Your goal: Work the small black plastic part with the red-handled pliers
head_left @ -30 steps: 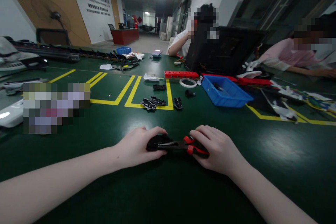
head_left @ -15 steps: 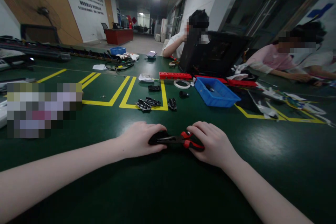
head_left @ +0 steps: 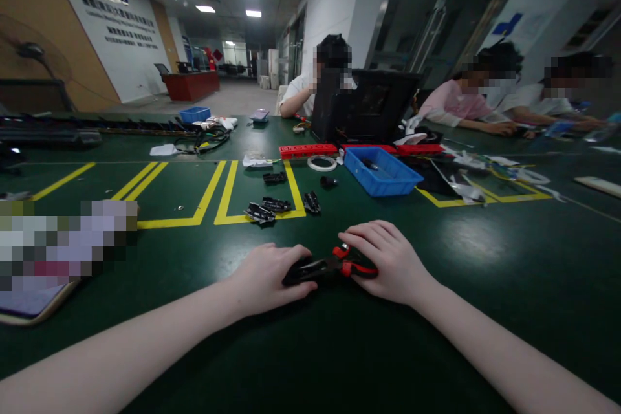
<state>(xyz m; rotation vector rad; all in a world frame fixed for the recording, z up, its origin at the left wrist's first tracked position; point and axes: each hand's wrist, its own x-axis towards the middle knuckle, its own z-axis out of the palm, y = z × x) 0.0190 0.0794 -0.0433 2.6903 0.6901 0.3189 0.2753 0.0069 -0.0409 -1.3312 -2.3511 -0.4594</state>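
Observation:
My left hand is closed around a small black plastic part, with thumb and forefinger along its sides. Red-and-black handled pliers are gripped in my right hand. Their dark jaws point left and meet the black part; whether they are clamped on it I cannot make out. Both hands are low over the green table. Beyond them lie several similar black plastic parts, and a short black cylindrical piece sits farther right.
A blue bin with dark items stands past my right hand, beside a white ring and red strips. A black case rises behind. Loose cables lie at right. Co-workers sit across the table.
The camera view has turned to the right, so the background shifts left. Both hands keep their holds; the black part and the jaws look slightly closer together.

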